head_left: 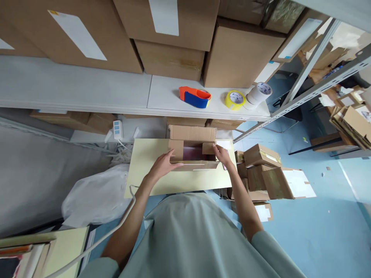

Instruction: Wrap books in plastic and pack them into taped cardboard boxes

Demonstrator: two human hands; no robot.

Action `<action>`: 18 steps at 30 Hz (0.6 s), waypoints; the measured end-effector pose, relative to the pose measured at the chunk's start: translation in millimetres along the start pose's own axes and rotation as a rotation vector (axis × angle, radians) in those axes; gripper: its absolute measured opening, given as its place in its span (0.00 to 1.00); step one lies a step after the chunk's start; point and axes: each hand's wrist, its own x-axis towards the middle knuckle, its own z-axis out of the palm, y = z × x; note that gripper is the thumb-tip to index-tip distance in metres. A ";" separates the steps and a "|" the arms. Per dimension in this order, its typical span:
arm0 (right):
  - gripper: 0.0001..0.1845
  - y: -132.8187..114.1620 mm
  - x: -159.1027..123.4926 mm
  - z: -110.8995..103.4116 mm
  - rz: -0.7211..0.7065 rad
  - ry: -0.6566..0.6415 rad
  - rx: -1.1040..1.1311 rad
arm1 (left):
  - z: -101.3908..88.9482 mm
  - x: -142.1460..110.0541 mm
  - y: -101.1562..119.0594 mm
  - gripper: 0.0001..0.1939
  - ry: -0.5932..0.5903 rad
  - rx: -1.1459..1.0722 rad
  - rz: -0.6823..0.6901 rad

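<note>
An open cardboard box (195, 166) stands on a pale yellow table in front of me, its back flap (193, 133) raised. Inside it a dark reddish-purple surface shows; I cannot tell what it is. My left hand (162, 166) grips the box's left front corner, fingers at the left flap (176, 150) and thumb along the front flap. At the other end, my right hand (222, 155) is closed on the edge of the right flap (208, 148), which is folded inward. Beside that hand lies a phone-like object (225, 166), partly covered by my wrist.
The shelf (116, 92) behind the table (156, 183) holds large cartons (174, 58), an orange-and-blue tape dispenser (194, 97), yellow tape (235, 100) and white rolls (259, 93). Cartons (257, 173) pile up at right. A white cable (116, 227) crosses near my left arm, beside a plastic bag (95, 195).
</note>
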 end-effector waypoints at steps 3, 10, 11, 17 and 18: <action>0.43 -0.7 25.1 -0.4 0.017 0.139 0.033 | 2.3 15.8 -1.3 0.47 0.193 0.049 -0.009; 0.50 -10.3 60.9 1.9 0.072 0.264 0.339 | 28.6 23.8 -22.2 0.55 0.312 -0.009 -0.160; 0.49 -11.9 57.9 1.6 0.066 0.279 0.367 | 32.2 21.1 -25.6 0.55 0.322 -0.022 -0.168; 0.38 -4.2 6.0 7.2 0.007 0.308 0.389 | 50.8 1.4 -34.2 0.53 0.427 -0.105 -0.107; 0.36 0.8 -4.2 10.9 0.003 0.302 0.366 | 52.6 -0.5 -33.7 0.53 0.444 -0.118 -0.101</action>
